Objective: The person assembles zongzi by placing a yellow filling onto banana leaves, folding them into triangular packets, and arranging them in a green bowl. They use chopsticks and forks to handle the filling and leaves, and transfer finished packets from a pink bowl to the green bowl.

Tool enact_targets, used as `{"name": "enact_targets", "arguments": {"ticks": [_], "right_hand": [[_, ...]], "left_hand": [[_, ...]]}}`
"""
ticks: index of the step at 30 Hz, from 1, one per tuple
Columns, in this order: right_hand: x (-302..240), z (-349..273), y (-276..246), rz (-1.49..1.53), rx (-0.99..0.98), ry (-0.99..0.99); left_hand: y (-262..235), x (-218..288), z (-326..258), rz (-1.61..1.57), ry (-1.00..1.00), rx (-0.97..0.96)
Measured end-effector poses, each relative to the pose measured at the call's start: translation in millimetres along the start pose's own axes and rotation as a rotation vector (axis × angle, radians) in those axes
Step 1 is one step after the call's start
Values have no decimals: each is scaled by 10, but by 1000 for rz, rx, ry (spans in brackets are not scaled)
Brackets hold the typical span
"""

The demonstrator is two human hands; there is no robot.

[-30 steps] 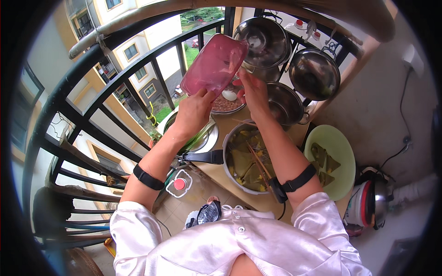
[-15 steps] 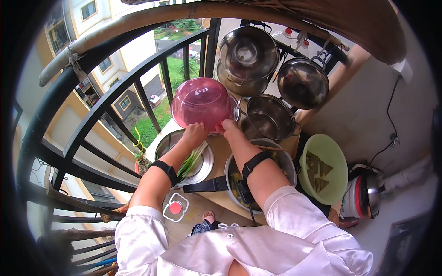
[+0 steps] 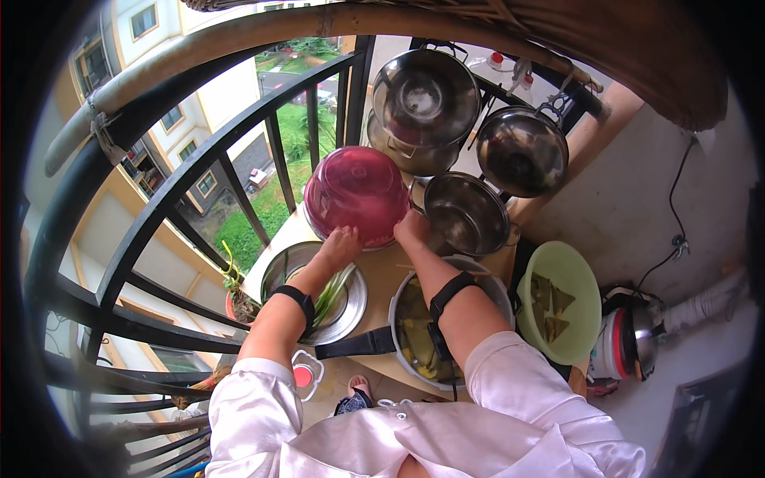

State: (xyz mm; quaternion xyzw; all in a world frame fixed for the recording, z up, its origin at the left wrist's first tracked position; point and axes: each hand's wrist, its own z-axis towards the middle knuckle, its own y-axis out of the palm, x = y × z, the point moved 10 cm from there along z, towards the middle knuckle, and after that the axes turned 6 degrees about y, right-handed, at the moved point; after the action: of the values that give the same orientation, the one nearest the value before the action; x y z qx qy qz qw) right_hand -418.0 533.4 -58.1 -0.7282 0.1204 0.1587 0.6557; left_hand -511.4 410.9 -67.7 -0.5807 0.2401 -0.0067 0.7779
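Both my hands grip the near rim of a translucent red plastic basin (image 3: 357, 191), which is upside down at the far side of the table. My left hand (image 3: 343, 244) is closed on the rim near the middle, and my right hand (image 3: 410, 229) holds it at the right. What lies beneath the basin is hidden. Just below my left forearm is a round metal basin (image 3: 356, 307) with green onions (image 3: 328, 299) in it. An empty-looking steel pot (image 3: 466, 213) with side handles stands right of my right hand.
Under my right forearm sits a long-handled pot (image 3: 414, 362) with yellowish pieces in liquid. A pale green basin (image 3: 586, 307) holds triangular leaf-wrapped parcels (image 3: 551, 307). Steel pans (image 3: 426, 99) hang or lean at the back. A black railing (image 3: 199, 179) curves along the left.
The red basin has come slightly nearer and its tilt has changed, so its base faces me differently. Both hands stay on its rim. The whole view has shifted a little.
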Motion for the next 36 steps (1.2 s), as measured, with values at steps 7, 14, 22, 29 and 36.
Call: {"name": "enact_targets", "arguments": {"ticks": [7,14,22,29,36], "right_hand": [[101,231,-267,-251,38,-157],[130,477,-333,-310,-5,-139],[75,668,-447,-263,111,-272],[-93,372,-542,-234,-38,-353],[-162,-757,-1223,27,-154,-701]], "left_hand": [[-20,109,39,-4,21,-53],[-95,146,5,-76,-19,-26],[-144,48,-39,-208,-148,26],[-480,-18,30,-387,-312,89],[-1361,326,164,-720,-333,217]]}}
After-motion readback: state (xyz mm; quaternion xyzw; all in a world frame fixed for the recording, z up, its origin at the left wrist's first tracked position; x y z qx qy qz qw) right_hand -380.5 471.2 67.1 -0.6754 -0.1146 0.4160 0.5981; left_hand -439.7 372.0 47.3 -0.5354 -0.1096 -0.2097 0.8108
